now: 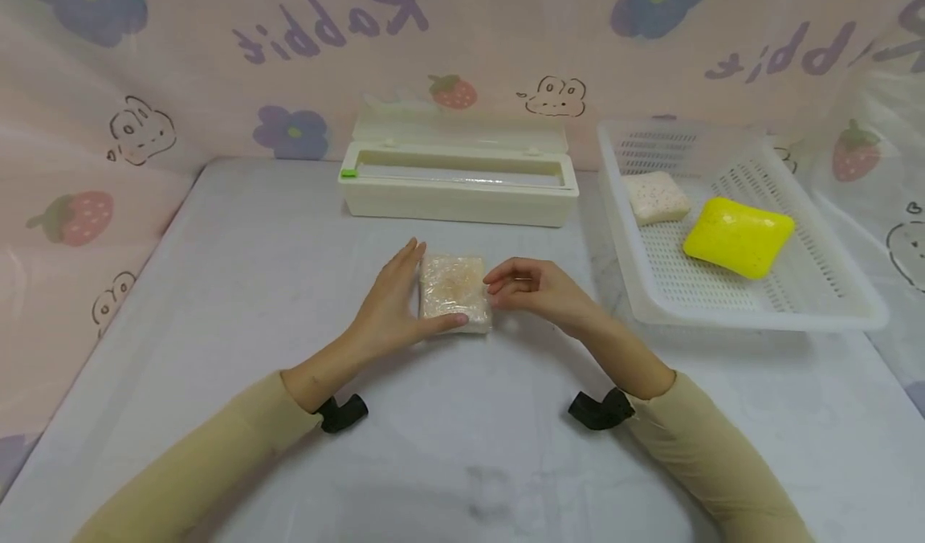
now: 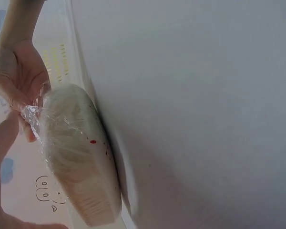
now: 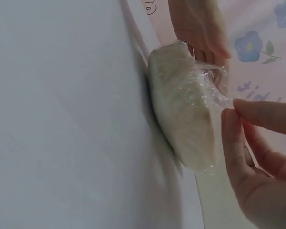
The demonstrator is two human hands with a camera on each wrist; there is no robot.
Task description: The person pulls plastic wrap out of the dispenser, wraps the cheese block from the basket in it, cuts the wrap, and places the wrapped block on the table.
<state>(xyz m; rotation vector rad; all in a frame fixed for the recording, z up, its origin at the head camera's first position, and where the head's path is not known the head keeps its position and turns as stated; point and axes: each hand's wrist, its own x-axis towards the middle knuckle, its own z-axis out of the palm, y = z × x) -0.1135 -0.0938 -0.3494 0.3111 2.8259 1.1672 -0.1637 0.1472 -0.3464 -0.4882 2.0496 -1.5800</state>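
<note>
A pale, thick block with rounded corners [image 1: 454,290], wrapped in clear cling film, lies on the white table. Small red specks show on its side in the left wrist view. Against its left side rests my left hand [image 1: 390,306], fingers fairly straight, with the thumb reaching across the near edge. At the right side my right hand [image 1: 538,290] pinches a loose bit of cling film [image 3: 219,93] between thumb and fingertip. That film stretches out from the block's upper edge in both wrist views. The block's underside is hidden.
Behind the block stands a long white cling film dispenser [image 1: 458,202], its lid raised. On the right, a white perforated basket [image 1: 759,318] holds a speckled pale block [image 1: 658,198] and a bright yellow block [image 1: 739,238]. A printed curtain [image 1: 499,37] hangs behind the table.
</note>
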